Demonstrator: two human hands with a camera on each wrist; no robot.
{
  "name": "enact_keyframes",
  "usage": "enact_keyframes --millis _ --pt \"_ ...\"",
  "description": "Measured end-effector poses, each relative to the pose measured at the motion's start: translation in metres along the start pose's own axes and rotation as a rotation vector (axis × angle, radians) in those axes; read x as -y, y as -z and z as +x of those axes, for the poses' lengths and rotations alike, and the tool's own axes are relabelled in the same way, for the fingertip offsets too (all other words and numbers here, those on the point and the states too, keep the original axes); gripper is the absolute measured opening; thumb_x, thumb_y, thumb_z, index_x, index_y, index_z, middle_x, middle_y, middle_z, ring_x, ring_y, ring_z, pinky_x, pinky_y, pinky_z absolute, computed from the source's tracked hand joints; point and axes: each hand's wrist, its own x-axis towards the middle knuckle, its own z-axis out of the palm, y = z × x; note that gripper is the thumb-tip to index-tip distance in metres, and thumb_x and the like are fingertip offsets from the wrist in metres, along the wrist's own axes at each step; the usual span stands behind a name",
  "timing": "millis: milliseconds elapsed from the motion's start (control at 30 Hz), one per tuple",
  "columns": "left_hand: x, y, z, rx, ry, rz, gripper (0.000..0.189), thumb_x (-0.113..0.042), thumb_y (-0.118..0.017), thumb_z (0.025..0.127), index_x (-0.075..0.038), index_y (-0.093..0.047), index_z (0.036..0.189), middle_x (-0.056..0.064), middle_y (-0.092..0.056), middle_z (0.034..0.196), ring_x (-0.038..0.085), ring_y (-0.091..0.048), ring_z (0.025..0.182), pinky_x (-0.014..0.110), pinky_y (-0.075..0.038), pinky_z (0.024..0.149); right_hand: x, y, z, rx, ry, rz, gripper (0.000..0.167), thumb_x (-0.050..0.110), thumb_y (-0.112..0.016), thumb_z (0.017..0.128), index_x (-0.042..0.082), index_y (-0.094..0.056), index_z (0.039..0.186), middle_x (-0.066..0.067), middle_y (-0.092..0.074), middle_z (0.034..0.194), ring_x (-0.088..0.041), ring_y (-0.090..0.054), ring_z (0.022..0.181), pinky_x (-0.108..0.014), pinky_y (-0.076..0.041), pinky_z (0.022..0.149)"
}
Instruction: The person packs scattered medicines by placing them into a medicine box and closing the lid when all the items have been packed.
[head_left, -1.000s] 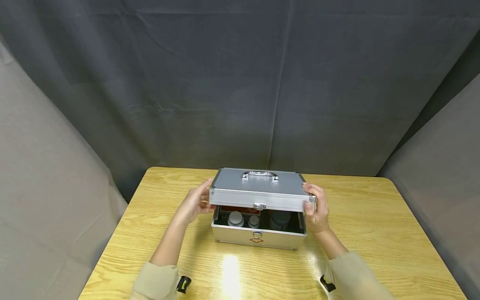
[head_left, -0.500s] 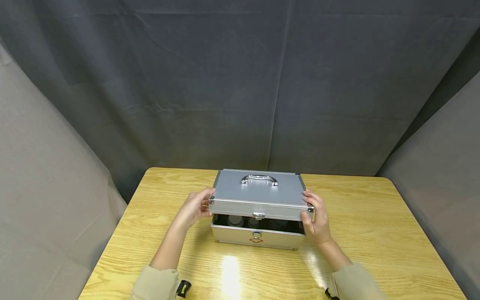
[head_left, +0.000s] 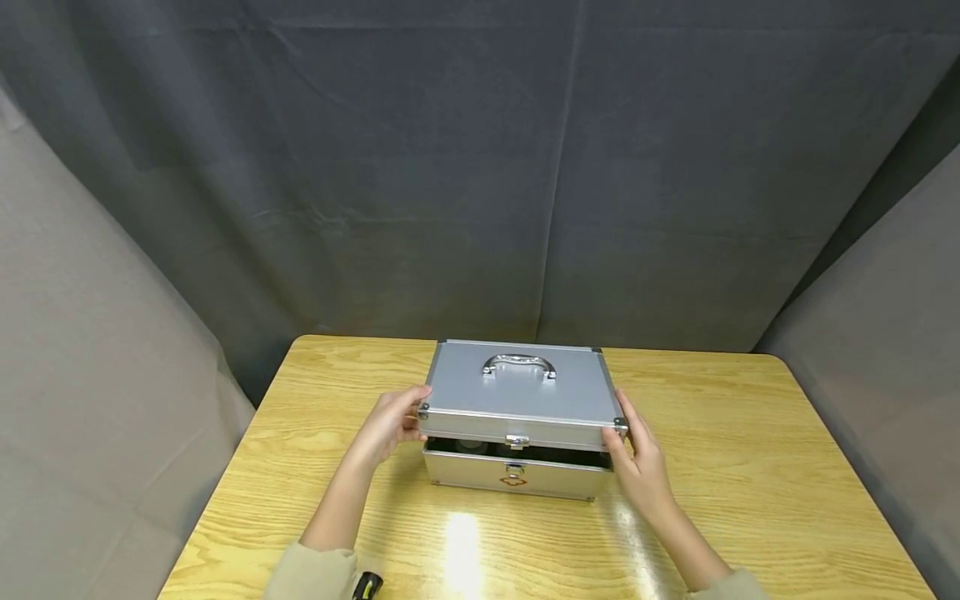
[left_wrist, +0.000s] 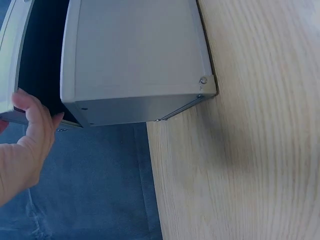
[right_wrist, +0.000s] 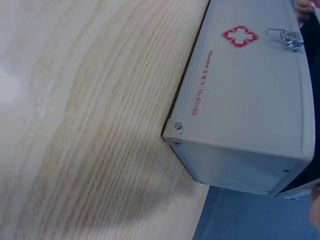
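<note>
A silver first-aid box [head_left: 468, 472] with a red cross emblem on its front stands on the table. Its hinged lid [head_left: 525, 402] is partly lowered, with a gap along the front. Through that gap a bottle cap [head_left: 472, 447] shows dimly. My left hand [head_left: 388, 423] holds the lid's left end, thumb on the top edge; in the left wrist view its fingers reach under the lid's rim. My right hand [head_left: 643, 473] holds the lid's front right corner, thumb at the front and fingers along the side. Only a bit of it appears in the right wrist view.
The lid carries a metal carry handle [head_left: 519, 362] and a front latch [head_left: 517, 442]; the matching catch [right_wrist: 291, 40] is on the box front. The wooden table [head_left: 300, 417] ends at a dark curtain [head_left: 420, 208]. Pale cloth walls flank both sides.
The lid has swung down toward the box, narrowing the front gap and covering most of the bottles. Both hands have come down with it; the right fingers have straightened along the side.
</note>
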Motion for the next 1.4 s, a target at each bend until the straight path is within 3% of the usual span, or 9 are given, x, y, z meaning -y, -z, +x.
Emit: enact_keyframes --millis 167,300,467,533,633,767,933,1067,1400 --pt "0.005 -0.005 -0.006 -0.068 -0.090 0.101 0.036 -0.024 -0.051 0.090 0.011 -0.059 0.099 0.008 -0.059 0.073 0.013 -0.054 0.054 0.026 -0.050 0.052 0.027 0.004 -0.004 -0.006 0.002 -0.005 0.053 -0.011 -0.056 0.083 -0.009 -0.039 0.133 -0.029 -0.040 0.133 -0.009 -0.039 0.120 -0.006 -0.030 0.092" --pt "0.009 -0.010 -0.009 -0.167 -0.193 0.242 0.034 -0.022 -0.051 0.091 0.007 -0.063 0.103 0.012 -0.063 0.078 0.016 -0.053 0.048 0.032 -0.052 0.052 0.039 0.004 -0.006 -0.039 0.039 0.004 0.051 -0.013 -0.056 0.082 -0.013 -0.040 0.130 -0.034 -0.042 0.128 0.003 -0.040 0.116 -0.008 -0.033 0.090" --pt "0.014 -0.014 -0.011 -0.276 -0.274 0.467 0.030 -0.023 -0.050 0.091 0.000 -0.064 0.077 0.009 -0.060 0.072 0.010 -0.041 0.044 0.024 -0.040 0.041 0.037 0.001 -0.009 -0.085 0.065 0.042 0.051 -0.016 -0.057 0.079 -0.014 -0.042 0.128 -0.037 -0.044 0.123 0.012 -0.043 0.109 -0.008 -0.036 0.087" --pt "0.015 -0.015 -0.013 -0.282 -0.297 0.533 0.031 -0.023 -0.048 0.092 0.001 -0.066 0.083 0.012 -0.057 0.067 0.011 -0.038 0.044 0.024 -0.035 0.039 0.037 0.000 -0.011 -0.091 0.072 0.051 0.053 -0.018 -0.057 0.077 -0.015 -0.041 0.128 -0.037 -0.044 0.123 0.011 -0.043 0.110 -0.009 -0.036 0.087" --pt "0.017 -0.016 -0.016 -0.278 -0.370 0.604 0.034 -0.021 -0.048 0.093 0.005 -0.065 0.106 0.016 -0.064 0.084 0.016 -0.053 0.057 0.025 -0.045 0.048 0.035 -0.001 -0.012 -0.097 0.090 0.051 0.054 -0.021 -0.057 0.076 -0.016 -0.041 0.127 -0.038 -0.045 0.121 0.010 -0.044 0.111 -0.009 -0.037 0.087" --pt "0.022 -0.017 -0.018 -0.269 -0.480 0.635 0.040 -0.022 -0.050 0.093 0.010 -0.058 0.114 0.021 -0.062 0.106 0.027 -0.063 0.086 0.030 -0.053 0.069 0.034 -0.001 -0.014 -0.102 0.097 0.061 0.053 -0.020 -0.057 0.076 -0.017 -0.042 0.126 -0.038 -0.045 0.121 0.008 -0.045 0.111 -0.009 -0.039 0.085" --pt "0.031 -0.016 -0.019 -0.234 -0.543 0.599 0.045 -0.028 -0.056 0.091 0.007 -0.057 0.118 0.022 -0.058 0.116 0.034 -0.060 0.099 0.038 -0.051 0.080 0.034 -0.002 -0.015 -0.120 0.126 0.057 0.053 -0.022 -0.058 0.074 -0.018 -0.043 0.124 -0.038 -0.044 0.120 0.005 -0.045 0.113 -0.012 -0.039 0.087" --pt "0.037 -0.015 -0.020 -0.218 -0.545 0.618 0.055 -0.035 -0.063 0.085 0.002 -0.053 0.125 0.021 -0.053 0.125 0.036 -0.050 0.115 0.048 -0.040 0.094 0.033 -0.004 -0.017 -0.130 0.150 0.050 0.051 -0.021 -0.059 0.073 -0.018 -0.045 0.123 -0.038 -0.045 0.119 0.003 -0.044 0.116 -0.012 -0.038 0.088" --pt "0.048 -0.013 -0.021 -0.221 -0.558 0.634 0.078 -0.041 -0.074 0.068 -0.008 -0.047 0.133 0.014 -0.047 0.133 0.033 -0.043 0.123 0.046 -0.035 0.099 0.027 -0.006 -0.018 -0.152 0.255 0.051 0.033 -0.015 -0.062 0.075 -0.015 -0.057 0.107 -0.037 -0.049 0.116 -0.009 -0.049 0.117 -0.014 -0.040 0.090"
